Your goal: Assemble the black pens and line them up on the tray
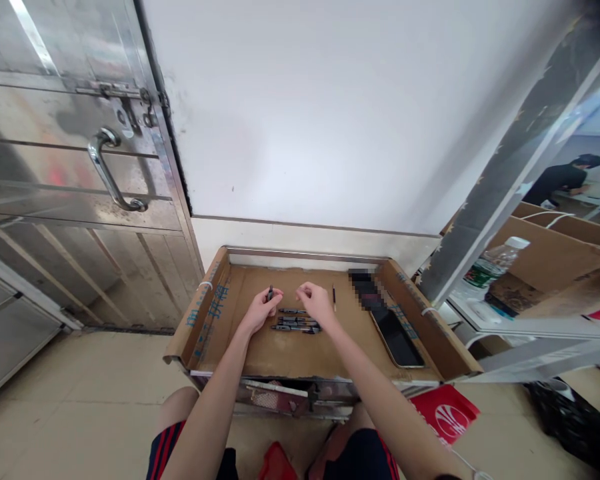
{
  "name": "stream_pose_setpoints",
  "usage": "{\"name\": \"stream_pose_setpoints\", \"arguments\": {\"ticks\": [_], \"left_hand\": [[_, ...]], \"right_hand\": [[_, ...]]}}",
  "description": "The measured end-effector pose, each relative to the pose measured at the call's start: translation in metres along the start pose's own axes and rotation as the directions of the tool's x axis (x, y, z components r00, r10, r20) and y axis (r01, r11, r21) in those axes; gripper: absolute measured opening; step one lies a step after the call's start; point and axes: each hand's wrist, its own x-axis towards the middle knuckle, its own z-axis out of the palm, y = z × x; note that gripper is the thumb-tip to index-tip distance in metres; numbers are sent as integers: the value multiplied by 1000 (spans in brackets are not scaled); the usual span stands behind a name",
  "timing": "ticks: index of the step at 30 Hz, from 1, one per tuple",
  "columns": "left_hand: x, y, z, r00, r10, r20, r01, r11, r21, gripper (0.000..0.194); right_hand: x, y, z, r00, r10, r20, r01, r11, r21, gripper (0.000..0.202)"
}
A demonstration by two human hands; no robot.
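- Fingers: left hand (260, 308) pinches a short dark pen part (270, 292) upright between thumb and fingertips; right hand (316, 301) is curled loosely, and I cannot tell if it holds anything.
- Flat brown cardboard tray with taped folded-up sides (207, 313) lines the small metal table, likely so small parts don't roll off.
- Black smartphone (397, 337) lies face up along the tray's right edge, well apart from the hands, out of the work zone.
- Row of dark pens (296, 323) lies side by side mid-tray, just under both hands, within easy reach.
- One thin dark refill-like stick (334, 297) sits alone just right of the right hand.
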Motion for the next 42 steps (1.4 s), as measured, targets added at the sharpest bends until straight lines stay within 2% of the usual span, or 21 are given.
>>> {"name": "stream_pose_setpoints", "arguments": {"ticks": [2, 5, 11, 15, 18, 20, 23, 26, 28, 32, 36, 39, 42], "left_hand": [[-1, 0, 1, 1000, 12, 5, -12, 999, 45, 35], [-2, 2, 3, 1000, 25, 12, -26, 997, 77, 36], [-2, 2, 6, 999, 26, 38, -28, 998, 57, 35], [0, 1, 5, 1000, 11, 20, -11, 1000, -5, 39], [0, 1, 5, 999, -12, -31, 9, 997, -71, 41], [0, 2, 5, 998, -30, -56, 25, 996, -90, 42], [0, 2, 5, 997, -53, -61, 48, 996, -79, 43], [-1, 1, 4, 997, -55, -54, 53, 997, -50, 45], [-1, 1, 4, 998, -44, -51, 43, 998, -34, 44], [-2, -1, 2, 999, -9, -46, 8, 1000, -13, 39], [-3, -2, 1, 998, 26, -58, -27, 1000, -2, 38], [-2, -2, 1, 998, 26, -59, -25, 1000, 5, 38], [-2, -1, 2, 998, 12, -70, -11, 1000, 4, 39]], "right_hand": [[-2, -13, 18, 999, -23, 46, 21, 998, 63, 18], [-1, -21, 30, 998, -6, 63, 1, 996, 86, 18], [-1, -27, 34, 999, 37, -10, -36, 998, 50, 16], [-3, -26, 33, 999, 19, -30, -18, 999, 32, 17], [-2, -11, 16, 986, 45, -158, -53, 998, -46, 16], [-4, 6, -2, 951, 91, -294, -149, 972, -183, 16], [-12, 35, -26, 887, 129, -443, -333, 844, -421, 22], [-22, 57, -36, 857, 174, -485, -446, 722, -529, 29], [-27, 65, -35, 858, 182, -481, -456, 702, -548, 25], [-29, 72, -31, 861, 158, -483, -431, 732, -528, 15], [-30, 77, -29, 842, 94, -531, -380, 802, -461, 19], [-32, 81, -30, 812, 95, -576, -287, 924, -254, 21], [-35, 82, -31, 831, 129, -541, -148, 989, 9, 24]]}}
